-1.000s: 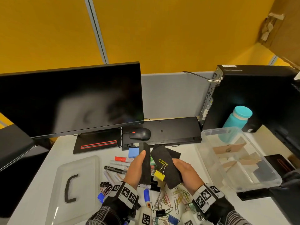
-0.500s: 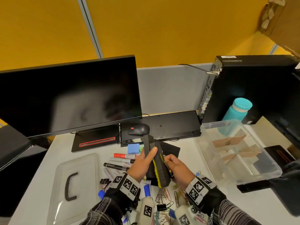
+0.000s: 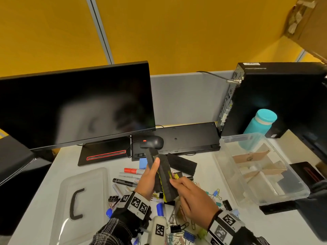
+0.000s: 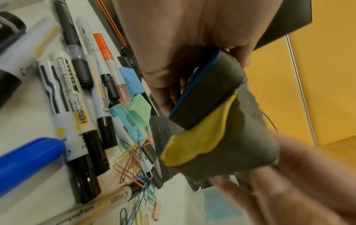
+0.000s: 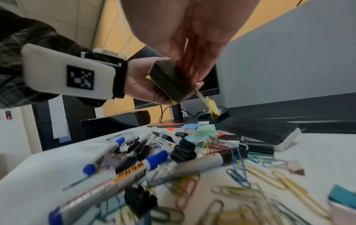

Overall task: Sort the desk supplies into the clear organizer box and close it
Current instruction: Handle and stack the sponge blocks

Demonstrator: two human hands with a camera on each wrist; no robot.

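Observation:
My left hand (image 3: 153, 171) grips two black felt erasers (image 3: 163, 175) stacked together above the desk, one blue-backed (image 4: 208, 94), one yellow-backed (image 4: 200, 140). My right hand (image 3: 173, 181) sits against the stack's right side and pinches the wire of a yellow binder clip (image 5: 210, 109), which dangles below its fingers. The clear organizer box (image 3: 283, 197) stands open on the right with cardboard dividers inside. Its lid (image 3: 92, 175) with a black handle lies flat on the left. Markers (image 3: 126, 182) and paper clips (image 3: 184, 225) lie in a pile under my hands.
A third black eraser (image 3: 182, 164) lies behind the pile. A monitor (image 3: 74, 106), mouse (image 3: 154, 141) and black keyboard (image 3: 187, 137) line the back. A computer tower (image 3: 276, 96) and teal bottle (image 3: 260, 122) stand behind the box.
The erasers were apart, one in each hand, with the yellow clip against the right one. Now both are stacked in my left hand, and my right hand holds only the clip.

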